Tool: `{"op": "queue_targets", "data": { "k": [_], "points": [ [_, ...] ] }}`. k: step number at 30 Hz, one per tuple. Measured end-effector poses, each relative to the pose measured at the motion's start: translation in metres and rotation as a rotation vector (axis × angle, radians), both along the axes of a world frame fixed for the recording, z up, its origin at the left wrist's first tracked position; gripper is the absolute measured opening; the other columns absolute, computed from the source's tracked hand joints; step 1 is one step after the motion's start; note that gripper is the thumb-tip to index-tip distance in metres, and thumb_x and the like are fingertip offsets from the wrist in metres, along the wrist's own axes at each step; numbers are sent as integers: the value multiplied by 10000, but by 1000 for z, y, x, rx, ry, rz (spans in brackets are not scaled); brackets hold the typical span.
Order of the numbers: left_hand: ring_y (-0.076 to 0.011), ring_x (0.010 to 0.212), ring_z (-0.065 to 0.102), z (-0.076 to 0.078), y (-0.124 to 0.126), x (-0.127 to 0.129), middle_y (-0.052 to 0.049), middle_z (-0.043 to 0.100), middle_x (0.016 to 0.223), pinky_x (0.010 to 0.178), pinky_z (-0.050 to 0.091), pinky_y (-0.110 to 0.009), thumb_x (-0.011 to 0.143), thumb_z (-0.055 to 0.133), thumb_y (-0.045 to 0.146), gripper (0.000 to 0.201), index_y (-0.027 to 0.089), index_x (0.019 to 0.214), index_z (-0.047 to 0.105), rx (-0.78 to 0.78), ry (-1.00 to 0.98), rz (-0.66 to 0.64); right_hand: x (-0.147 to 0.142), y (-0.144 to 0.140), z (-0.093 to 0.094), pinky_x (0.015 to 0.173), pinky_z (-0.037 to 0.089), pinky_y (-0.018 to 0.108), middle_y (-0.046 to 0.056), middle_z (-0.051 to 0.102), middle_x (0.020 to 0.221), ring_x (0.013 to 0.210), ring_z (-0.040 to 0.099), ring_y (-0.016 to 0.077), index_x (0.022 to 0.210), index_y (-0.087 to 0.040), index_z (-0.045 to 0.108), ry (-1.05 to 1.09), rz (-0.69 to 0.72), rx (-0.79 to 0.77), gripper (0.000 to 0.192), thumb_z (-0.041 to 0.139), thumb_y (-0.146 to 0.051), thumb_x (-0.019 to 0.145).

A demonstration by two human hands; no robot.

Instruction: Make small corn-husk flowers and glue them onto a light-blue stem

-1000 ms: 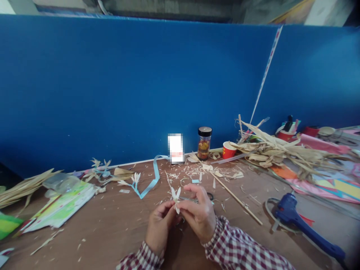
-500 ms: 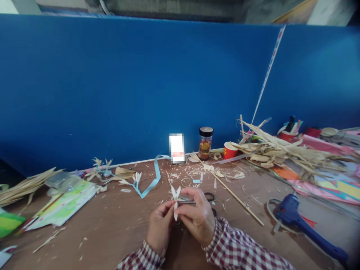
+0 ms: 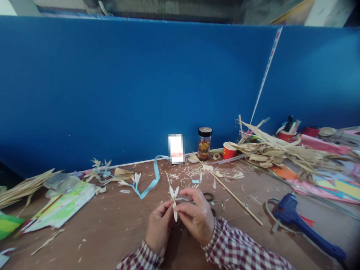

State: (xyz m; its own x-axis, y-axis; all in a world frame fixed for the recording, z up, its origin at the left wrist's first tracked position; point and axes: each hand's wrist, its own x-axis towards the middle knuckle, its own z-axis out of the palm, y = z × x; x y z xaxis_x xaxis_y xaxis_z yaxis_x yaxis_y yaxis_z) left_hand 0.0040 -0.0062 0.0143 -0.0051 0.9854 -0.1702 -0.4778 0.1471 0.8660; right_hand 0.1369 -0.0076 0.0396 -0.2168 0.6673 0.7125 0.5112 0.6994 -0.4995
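Note:
A small pale flower [image 3: 174,202] with narrow white petals, apparently of dried husk, stands upright between my hands. My left hand [image 3: 159,224] is closed, pinching it at its left side near the centre. On the other side, my right hand [image 3: 198,217] is curled, its thumb tip at the lower petals and its forefinger lifted a little apart. Whatever the lower fingers touch is hidden. Behind my right hand lie scissors [image 3: 209,197], only their black handles and part of the blades showing. Thin shavings [image 3: 176,175] are scattered beyond the flower.
A blue ribbon [image 3: 156,176] runs to a finished-looking husk flower [image 3: 137,178] at left. A lidded jar [image 3: 204,146] and red paper cup [image 3: 230,150] stand by the blue partition [image 3: 126,82]. Right lie a thin stick [image 3: 239,200], a blue glue gun [image 3: 298,221] and heaped husks [image 3: 284,150].
My right fingertips have drawn slightly apart from the petals, and the flower is turned a little. The whole view has shifted slightly; the things on the table stay put.

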Motion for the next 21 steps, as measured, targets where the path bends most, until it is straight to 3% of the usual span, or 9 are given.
{"op": "queue_targets", "data": {
  "k": [6,10,14,18,21],
  "points": [
    [-106,596,571,5,2,0,-35,664,691,594,456,-218,614,691,249,190,130,762,679,-14,-39,14,0,3,-2,735,422,298,47,566,864,843,512,164,782,-194,569,69,72,-71,117,493,-107,760],
    [-114,632,595,10,3,-1,-37,667,678,633,479,-220,558,730,247,212,121,717,669,-56,-56,75,2,6,1,678,421,273,33,567,768,740,514,149,761,-185,541,158,40,-116,77,484,-136,775],
    [-122,621,601,10,3,-3,-44,667,672,623,490,-232,539,739,276,258,117,731,671,-34,-8,111,5,8,12,582,414,238,16,543,725,615,490,120,848,-179,531,296,-25,-308,87,466,-207,797],
    [-123,614,593,3,2,-4,-44,668,680,615,484,-233,601,697,294,260,123,796,674,47,75,70,4,10,14,514,392,212,-27,513,651,545,462,103,1026,-188,517,294,85,-575,280,534,-256,755],
    [-116,600,581,-2,1,-4,-41,671,694,591,475,-221,640,668,294,254,136,838,673,100,139,31,4,10,13,557,393,224,-17,536,650,584,475,109,859,-179,611,232,115,-589,172,563,-288,734]
  ]
}}
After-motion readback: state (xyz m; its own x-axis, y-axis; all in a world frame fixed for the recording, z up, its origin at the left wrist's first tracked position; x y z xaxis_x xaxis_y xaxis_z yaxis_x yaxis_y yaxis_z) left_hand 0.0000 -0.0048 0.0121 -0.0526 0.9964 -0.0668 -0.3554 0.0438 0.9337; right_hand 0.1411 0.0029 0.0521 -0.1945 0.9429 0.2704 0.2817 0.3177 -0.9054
